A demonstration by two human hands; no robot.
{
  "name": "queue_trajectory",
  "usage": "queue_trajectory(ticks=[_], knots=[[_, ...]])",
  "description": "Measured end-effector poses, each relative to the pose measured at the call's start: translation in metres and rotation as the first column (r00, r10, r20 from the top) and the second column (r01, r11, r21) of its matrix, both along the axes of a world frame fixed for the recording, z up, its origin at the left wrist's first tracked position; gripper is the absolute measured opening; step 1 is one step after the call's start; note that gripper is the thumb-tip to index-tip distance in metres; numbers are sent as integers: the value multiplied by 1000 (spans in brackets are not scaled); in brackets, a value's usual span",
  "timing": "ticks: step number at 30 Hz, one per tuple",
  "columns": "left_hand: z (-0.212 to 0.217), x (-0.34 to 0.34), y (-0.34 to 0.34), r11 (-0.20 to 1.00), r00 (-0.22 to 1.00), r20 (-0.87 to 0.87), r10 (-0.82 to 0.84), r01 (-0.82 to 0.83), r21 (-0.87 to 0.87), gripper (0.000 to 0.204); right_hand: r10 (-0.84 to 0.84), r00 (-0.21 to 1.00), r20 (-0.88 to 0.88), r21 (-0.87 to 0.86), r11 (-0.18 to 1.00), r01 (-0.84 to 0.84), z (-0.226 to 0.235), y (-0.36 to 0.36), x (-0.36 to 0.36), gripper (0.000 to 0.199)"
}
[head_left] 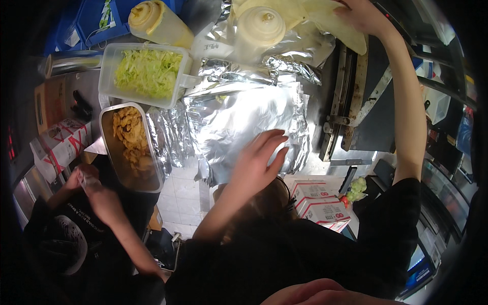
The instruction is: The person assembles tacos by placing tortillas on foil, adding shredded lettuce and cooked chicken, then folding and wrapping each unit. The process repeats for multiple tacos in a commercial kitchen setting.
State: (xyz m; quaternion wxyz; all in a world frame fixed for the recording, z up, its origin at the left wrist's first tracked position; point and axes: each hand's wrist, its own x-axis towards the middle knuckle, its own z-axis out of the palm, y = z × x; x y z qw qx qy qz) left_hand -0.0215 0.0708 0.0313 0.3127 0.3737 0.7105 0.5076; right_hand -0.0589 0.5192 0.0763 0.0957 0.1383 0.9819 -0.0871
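Observation:
My right hand point(362, 16) reaches to the far right and grips the edge of a thin, pale yellow flatbread point(338, 31). More such flatbreads lie beside it on foil at the back. Over a stack of foil sheets point(239, 119) hovers my left hand point(260, 158), its fingers slightly apart and nothing in them. I cannot tell whether it touches the foil. To the left of the foil are a clear plastic tub of shredded lettuce point(175, 99) and a metal pan point(118, 173) with browned, fried-looking pieces.
Two squeeze bottles, one at back left point(170, 28) and one at back centre point(261, 33), stand behind the foil. A hinged press-like appliance point(356, 101) is at right. Printed cartons point(323, 206) sit below the counter. At left, a co-worker's hands point(94, 188) hold something whitish.

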Motion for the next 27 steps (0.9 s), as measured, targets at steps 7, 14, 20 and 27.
queue_trajectory(ticks=[7,14,20,27], knots=[[-24,7,58,990,883,470,9,-73,118,20,-324,917,-232,-41,945,323,30,-13,14,26],[-17,3,89,971,632,775,13,-192,141,23,-684,652,-329,-477,716,510,61,-26,12,37],[-10,-5,115,962,460,887,-35,-226,155,45,-548,705,-451,-354,835,422,59,-40,33,31],[-20,-11,143,891,16,979,-204,-412,192,93,8,874,-487,1,1000,-8,35,-206,145,14]])
